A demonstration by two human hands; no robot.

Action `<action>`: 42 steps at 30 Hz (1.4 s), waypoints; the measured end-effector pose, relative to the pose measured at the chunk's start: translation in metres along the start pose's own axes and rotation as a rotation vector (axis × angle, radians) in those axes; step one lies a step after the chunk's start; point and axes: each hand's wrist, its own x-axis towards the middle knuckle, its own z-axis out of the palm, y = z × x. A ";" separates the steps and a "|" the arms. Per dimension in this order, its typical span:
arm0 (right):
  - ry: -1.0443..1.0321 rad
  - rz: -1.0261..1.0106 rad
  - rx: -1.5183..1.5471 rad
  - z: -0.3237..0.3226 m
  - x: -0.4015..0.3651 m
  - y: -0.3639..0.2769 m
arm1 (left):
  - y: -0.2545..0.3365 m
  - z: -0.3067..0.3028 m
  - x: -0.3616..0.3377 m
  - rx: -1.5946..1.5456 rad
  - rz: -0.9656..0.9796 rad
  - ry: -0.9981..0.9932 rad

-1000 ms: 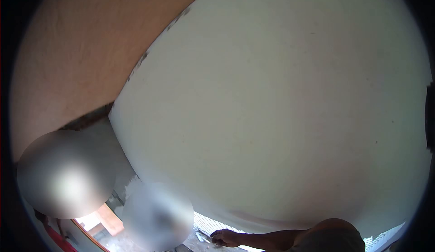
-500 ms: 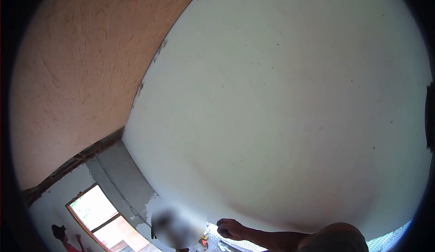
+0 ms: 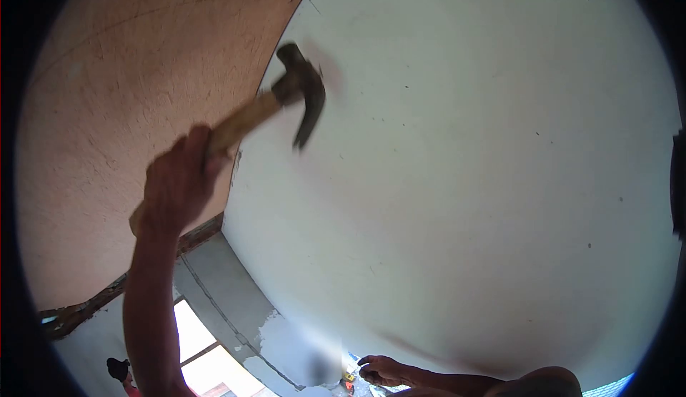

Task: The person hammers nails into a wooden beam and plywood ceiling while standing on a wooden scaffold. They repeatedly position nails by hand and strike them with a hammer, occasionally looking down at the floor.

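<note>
The claw hammer (image 3: 246, 120) is raised before the upper left edge of a broad white panel (image 3: 464, 168), its dark metal head crossing the seam where that panel meets a brown wood-grained board (image 3: 128, 104). The striking face points up, the claw downward; whether the head touches the panel cannot be told. The left grip (image 3: 175, 182) is closed firmly round the wooden handle, with the butt jutting out below the hand. By the panel's bottom edge, well apart from the hammer, the right grip (image 3: 382, 370) has its fingers partly curled; I cannot tell whether it has hold of anything. Beyond the panel's lower left corner stand a grey wall (image 3: 218, 272) and a bright window (image 3: 196, 329), with a person in a dark cap (image 3: 118, 368) at the far left.
</note>
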 end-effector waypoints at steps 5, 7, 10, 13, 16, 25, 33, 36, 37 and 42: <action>-0.057 0.075 -0.052 -0.005 -0.014 -0.007 | -0.009 -0.018 0.036 0.150 0.166 0.127; -0.065 0.096 -0.081 -0.001 -0.018 -0.012 | -0.013 -0.023 0.042 0.163 0.323 0.176; -0.037 0.120 -0.087 0.006 -0.019 -0.013 | -0.019 -0.024 0.074 0.260 -0.080 -0.055; -0.115 0.104 -0.043 0.007 -0.019 -0.011 | -0.010 -0.022 0.061 0.281 -0.024 0.026; -0.122 0.121 -0.031 0.002 -0.020 -0.012 | -0.012 -0.024 0.048 0.262 0.208 0.149; -0.122 0.141 0.024 -0.018 0.008 0.015 | -0.008 -0.023 0.063 0.273 0.029 0.029; -0.075 0.167 -0.007 -0.006 0.002 0.022 | 0.000 -0.029 0.066 0.312 0.019 0.006; -0.135 0.218 0.002 -0.031 0.028 0.041 | -0.009 -0.032 0.076 0.305 -0.010 -0.048; -0.146 0.222 0.005 -0.037 0.032 0.048 | -0.007 -0.033 0.075 0.321 -0.029 -0.064; -0.091 0.277 0.033 -0.018 0.009 0.035 | -0.010 -0.032 0.076 0.279 0.082 0.048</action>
